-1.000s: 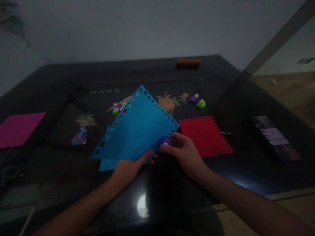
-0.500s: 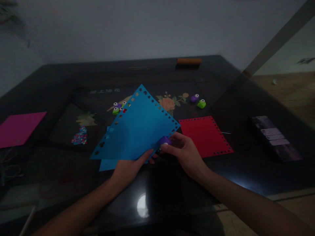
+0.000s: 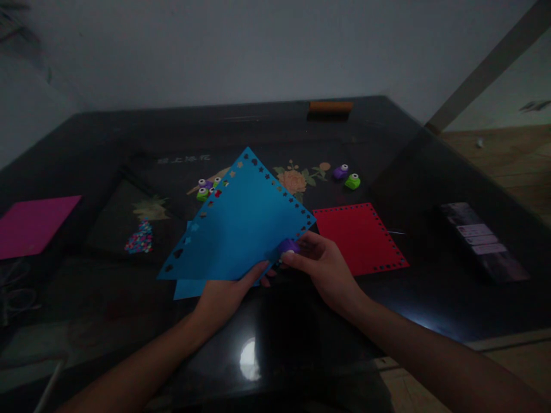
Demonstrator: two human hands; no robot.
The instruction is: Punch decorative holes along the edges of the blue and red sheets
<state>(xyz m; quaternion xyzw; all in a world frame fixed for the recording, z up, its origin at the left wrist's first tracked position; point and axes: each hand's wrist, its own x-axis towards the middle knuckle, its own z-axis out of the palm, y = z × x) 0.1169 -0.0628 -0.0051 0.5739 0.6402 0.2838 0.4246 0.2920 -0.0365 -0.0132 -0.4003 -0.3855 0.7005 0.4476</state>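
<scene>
My left hand [image 3: 235, 287] grips a blue sheet of paper [image 3: 245, 223] near its lower edge, thumb on top and fingers underneath. Shaped holes, stars among them, run along the sheet's upper edges. In my right hand [image 3: 325, 267] is a small purple craft punch [image 3: 288, 246], set on the sheet's lower right edge with my thumb against it. Whether the punch is pressed down I cannot tell. Another piece of blue paper [image 3: 189, 288] lies on the table beneath. Just right of my right hand is a red sheet [image 3: 359, 235] with holes along several edges.
Behind the blue sheet stand several small punches [image 3: 203, 194], partly covered. A purple punch [image 3: 340, 172] and a green one [image 3: 352, 182] sit farther right. Paper cutouts [image 3: 140, 238] and pink paper [image 3: 37, 225] lie left. A dark box [image 3: 482, 241] is at right, a brown roll [image 3: 330, 108] behind.
</scene>
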